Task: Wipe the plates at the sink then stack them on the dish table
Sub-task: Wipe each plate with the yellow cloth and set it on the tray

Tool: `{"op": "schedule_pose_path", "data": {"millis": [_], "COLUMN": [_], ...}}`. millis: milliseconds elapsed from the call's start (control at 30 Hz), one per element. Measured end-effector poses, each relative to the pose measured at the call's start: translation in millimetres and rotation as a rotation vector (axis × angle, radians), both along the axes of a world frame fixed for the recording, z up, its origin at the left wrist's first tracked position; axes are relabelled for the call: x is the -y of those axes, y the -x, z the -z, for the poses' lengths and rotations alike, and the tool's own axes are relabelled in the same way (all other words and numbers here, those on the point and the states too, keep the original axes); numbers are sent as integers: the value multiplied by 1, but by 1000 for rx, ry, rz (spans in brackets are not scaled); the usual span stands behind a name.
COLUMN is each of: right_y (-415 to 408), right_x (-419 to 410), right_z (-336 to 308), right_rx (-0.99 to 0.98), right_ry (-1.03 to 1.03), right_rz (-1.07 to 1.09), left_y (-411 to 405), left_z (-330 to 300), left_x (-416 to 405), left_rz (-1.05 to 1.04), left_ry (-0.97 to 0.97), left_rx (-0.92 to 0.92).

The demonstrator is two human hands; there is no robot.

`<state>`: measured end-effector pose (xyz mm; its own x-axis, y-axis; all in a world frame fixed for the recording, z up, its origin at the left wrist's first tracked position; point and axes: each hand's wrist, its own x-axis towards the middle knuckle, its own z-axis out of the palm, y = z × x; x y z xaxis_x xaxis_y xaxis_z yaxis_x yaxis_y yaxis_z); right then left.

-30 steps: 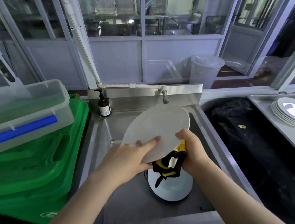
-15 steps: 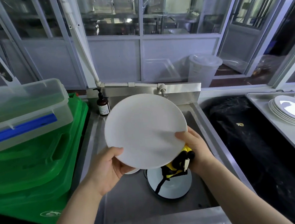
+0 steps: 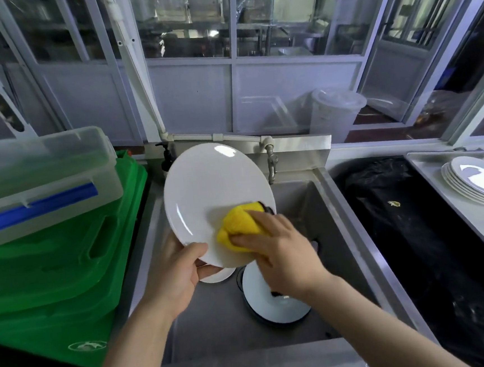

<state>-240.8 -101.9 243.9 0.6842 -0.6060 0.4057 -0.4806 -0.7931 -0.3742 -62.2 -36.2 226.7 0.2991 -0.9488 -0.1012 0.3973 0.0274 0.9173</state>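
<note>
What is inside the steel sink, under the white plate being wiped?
In the steel sink, a white plate with a dark rim lies flat, and another white plate's edge shows. The held white plate and right hand cover the rest.

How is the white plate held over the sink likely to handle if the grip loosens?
The white plate looks glazed and glossy, so probably slippery. The left hand pinches only its lower rim, so it may tip. It seems rigid under the yellow cloth and would likely break on the steel sink.
</note>
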Motion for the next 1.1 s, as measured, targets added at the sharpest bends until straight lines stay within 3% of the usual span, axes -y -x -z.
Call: {"op": "schedule_pose_path", "data": {"millis": [300, 667, 900, 1000, 1100], "right_y": [-31, -13, -17, -3, 18], "right_x": [2, 51, 22, 37, 50], "right_z": [-28, -20, -12, -3, 9], "right_rx": [-24, -15, -35, -12, -112], "right_ry": [161, 6, 33, -3, -72], "right_rz": [-91, 301, -7, 189, 381], "left_y": [18, 22, 22, 20, 19], "left_z": [8, 14, 21, 24, 24], "left_x": [-8, -8, 0, 0, 2], "left_rz": [153, 198, 186, 172, 85], "left_ry": [-78, -130, -136, -116, -77], "left_rx": [112, 182, 168, 146, 72]}}
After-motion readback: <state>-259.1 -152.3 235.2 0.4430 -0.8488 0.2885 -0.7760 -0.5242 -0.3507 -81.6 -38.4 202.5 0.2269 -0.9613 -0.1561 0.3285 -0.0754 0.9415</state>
